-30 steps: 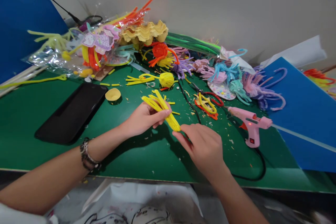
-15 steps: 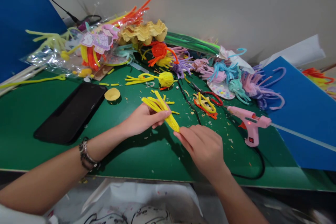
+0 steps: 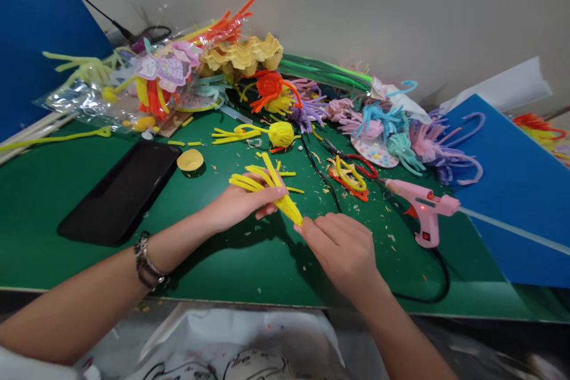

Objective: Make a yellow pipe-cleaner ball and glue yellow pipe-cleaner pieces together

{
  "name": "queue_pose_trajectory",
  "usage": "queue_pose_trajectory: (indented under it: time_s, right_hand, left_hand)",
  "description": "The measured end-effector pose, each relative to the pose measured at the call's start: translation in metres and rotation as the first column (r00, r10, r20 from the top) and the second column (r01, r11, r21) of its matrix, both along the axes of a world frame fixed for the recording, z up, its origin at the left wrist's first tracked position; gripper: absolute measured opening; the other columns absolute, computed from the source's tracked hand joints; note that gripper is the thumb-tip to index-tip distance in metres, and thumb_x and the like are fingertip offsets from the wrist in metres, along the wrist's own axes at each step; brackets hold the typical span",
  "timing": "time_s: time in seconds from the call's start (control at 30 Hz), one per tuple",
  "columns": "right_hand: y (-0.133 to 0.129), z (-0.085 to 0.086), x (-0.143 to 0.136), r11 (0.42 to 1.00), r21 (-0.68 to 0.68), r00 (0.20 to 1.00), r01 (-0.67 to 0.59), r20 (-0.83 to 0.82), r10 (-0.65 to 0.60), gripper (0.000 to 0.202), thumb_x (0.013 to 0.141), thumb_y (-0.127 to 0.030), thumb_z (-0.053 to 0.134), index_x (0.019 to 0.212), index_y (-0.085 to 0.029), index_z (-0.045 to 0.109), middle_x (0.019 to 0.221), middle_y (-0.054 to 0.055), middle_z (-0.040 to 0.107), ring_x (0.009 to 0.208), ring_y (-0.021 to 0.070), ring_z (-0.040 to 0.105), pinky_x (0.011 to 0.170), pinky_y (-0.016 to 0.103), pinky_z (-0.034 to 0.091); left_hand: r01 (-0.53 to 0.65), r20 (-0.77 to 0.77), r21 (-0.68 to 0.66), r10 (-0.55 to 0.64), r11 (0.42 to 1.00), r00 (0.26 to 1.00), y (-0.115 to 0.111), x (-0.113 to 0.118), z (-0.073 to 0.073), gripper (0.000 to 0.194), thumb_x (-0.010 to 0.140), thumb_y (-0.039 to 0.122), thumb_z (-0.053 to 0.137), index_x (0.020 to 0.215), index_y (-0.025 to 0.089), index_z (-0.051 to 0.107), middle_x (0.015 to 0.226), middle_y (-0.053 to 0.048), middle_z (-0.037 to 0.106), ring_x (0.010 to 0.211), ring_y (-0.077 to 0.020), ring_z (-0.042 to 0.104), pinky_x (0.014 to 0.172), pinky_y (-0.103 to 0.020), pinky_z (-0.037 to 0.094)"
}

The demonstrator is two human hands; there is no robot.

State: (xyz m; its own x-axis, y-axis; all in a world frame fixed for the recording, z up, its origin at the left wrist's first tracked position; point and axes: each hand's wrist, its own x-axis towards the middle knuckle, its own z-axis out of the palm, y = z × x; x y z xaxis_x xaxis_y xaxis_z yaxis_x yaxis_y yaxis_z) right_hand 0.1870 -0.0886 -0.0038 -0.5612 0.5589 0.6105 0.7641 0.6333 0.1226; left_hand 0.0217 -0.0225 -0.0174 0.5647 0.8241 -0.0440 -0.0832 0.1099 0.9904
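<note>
A bundle of yellow pipe cleaners (image 3: 289, 209) is held between my two hands above the green table (image 3: 249, 276). My left hand (image 3: 249, 202) pinches its middle with the thumb on top, and the loose ends fan out past the fingers to the upper left. At the lower, gathered end, the fingertips of my right hand (image 3: 341, 249) are closed on the bundle. Short yellow pieces lie on the table just behind my left hand. Farther back is a yellow pipe-cleaner ball (image 3: 281, 134) with loose strands at its left.
A pink glue gun (image 3: 423, 208) with a lit red light stands at right, its cord trailing below. Red-handled scissors (image 3: 367, 167) lie nearby. A black phone (image 3: 120, 193) and a round yellow disc (image 3: 190, 160) are at left. Colourful pipe-cleaner pieces and an egg carton (image 3: 244, 54) line the back.
The pipe-cleaner ends at my left hand have spread farther apart, some now leaning left. Both hands have shifted only slightly, still gripping the bundle.
</note>
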Motion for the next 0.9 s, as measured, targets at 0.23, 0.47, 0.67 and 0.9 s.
queue_pose_trajectory:
  time_s: [0.23, 0.47, 0.67, 0.9]
  right_hand:
    - [0.001, -0.001, 0.0, 0.999, -0.027, 1.0, -0.027, -0.012, 0.027, 0.023, 0.083, -0.017, 0.049, 0.061, -0.016, 0.056, 0.044, -0.003, 0.045, 0.046, 0.0103, 0.035, 0.048, 0.025, 0.023]
    - [-0.002, -0.003, 0.012, 0.993, -0.117, 0.999, 0.026, -0.021, -0.028, 0.028, 0.081, -0.039, 0.05, 0.077, -0.013, 0.061, 0.051, -0.001, 0.056, 0.048, 0.0099, 0.048, 0.051, 0.023, 0.031]
    - [-0.008, 0.0, 0.036, 0.955, -0.193, 0.974, 0.226, 0.015, -0.228, 0.031, 0.084, -0.031, 0.047, 0.06, -0.015, 0.056, 0.051, 0.001, 0.055, 0.05, 0.0098, 0.05, 0.051, 0.021, 0.031]
    - [-0.015, 0.002, 0.044, 0.92, -0.301, 0.938, 0.25, -0.159, -0.307, 0.03, 0.083, -0.021, 0.047, 0.054, -0.017, 0.042, 0.048, -0.004, 0.041, 0.043, 0.0056, 0.037, 0.046, 0.017, 0.029]
  left_hand:
    - [-0.023, 0.001, -0.04, 0.023, 0.999, 1.0, 0.0, 0.001, 0.0, 0.02, 0.069, 0.033, 0.055, 0.064, 0.014, 0.051, 0.043, 0.008, 0.041, 0.037, -0.003, 0.036, 0.033, -0.015, 0.025]
    - [-0.094, -0.027, -0.013, 0.093, 0.996, 0.995, 0.001, 0.0, 0.0, 0.019, 0.069, 0.032, 0.055, 0.067, 0.014, 0.052, 0.043, 0.008, 0.042, 0.036, -0.0032, 0.036, 0.033, -0.015, 0.025]
    - [-0.195, -0.018, 0.076, 0.197, 0.978, 0.98, 0.004, -0.003, -0.002, 0.019, 0.072, 0.031, 0.054, 0.065, 0.014, 0.051, 0.043, 0.007, 0.042, 0.037, -0.0028, 0.035, 0.035, -0.015, 0.023]
    - [-0.232, 0.288, -0.278, 0.312, 0.932, 0.906, 0.008, -0.006, 0.005, 0.014, 0.077, 0.016, 0.051, 0.063, 0.013, 0.053, 0.035, 0.009, 0.036, 0.033, -0.0008, 0.031, 0.044, -0.012, 0.035]
